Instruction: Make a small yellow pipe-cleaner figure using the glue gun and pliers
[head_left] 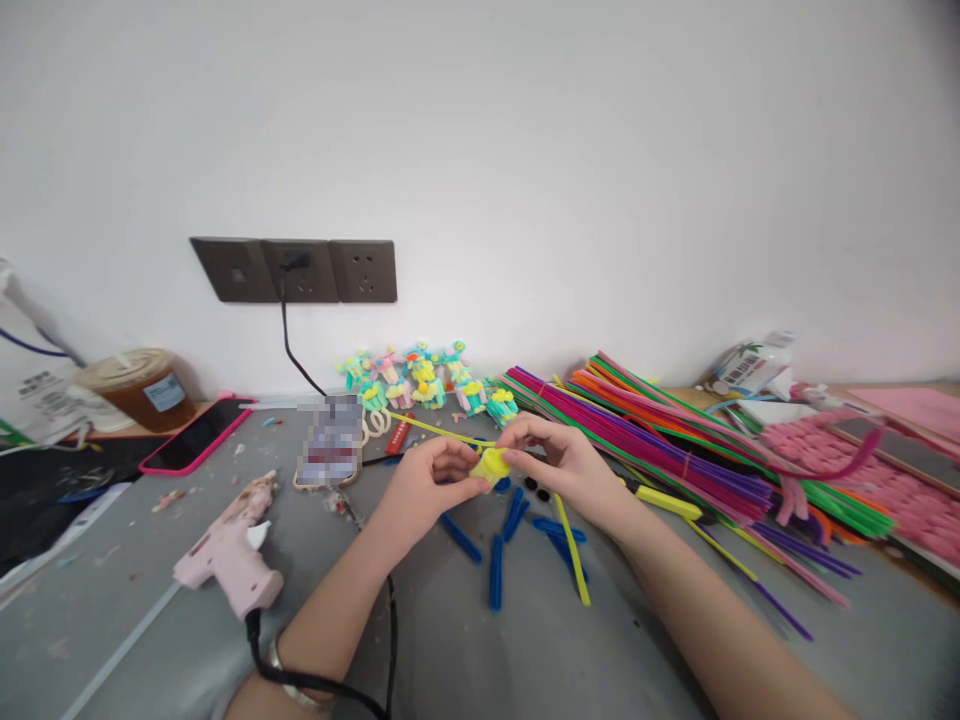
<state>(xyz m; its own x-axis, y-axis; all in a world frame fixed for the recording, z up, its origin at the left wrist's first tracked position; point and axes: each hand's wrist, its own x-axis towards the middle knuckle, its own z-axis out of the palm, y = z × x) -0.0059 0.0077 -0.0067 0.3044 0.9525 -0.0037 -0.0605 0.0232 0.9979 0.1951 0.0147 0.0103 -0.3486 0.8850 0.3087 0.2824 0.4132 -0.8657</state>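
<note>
Between my two hands is a small yellow pipe cleaner piece, coiled or folded into a compact shape. My left hand pinches it from the left with thumb and fingers. From the right, my right hand grips it with thumb and forefinger. On the table below lie several folded blue pipe cleaners and a loose yellow pipe cleaner. Small black discs show just under my right hand. Several finished-looking pastel pipe cleaner figures stand against the wall beyond my hands.
Bundles of coloured pipe cleaners and a yellow-handled cutter lie at right. A pink glue gun, its black cord crossing by my left forearm, rests at left. Two phones, one propped phone and one pink-cased phone, and a drink cup are behind.
</note>
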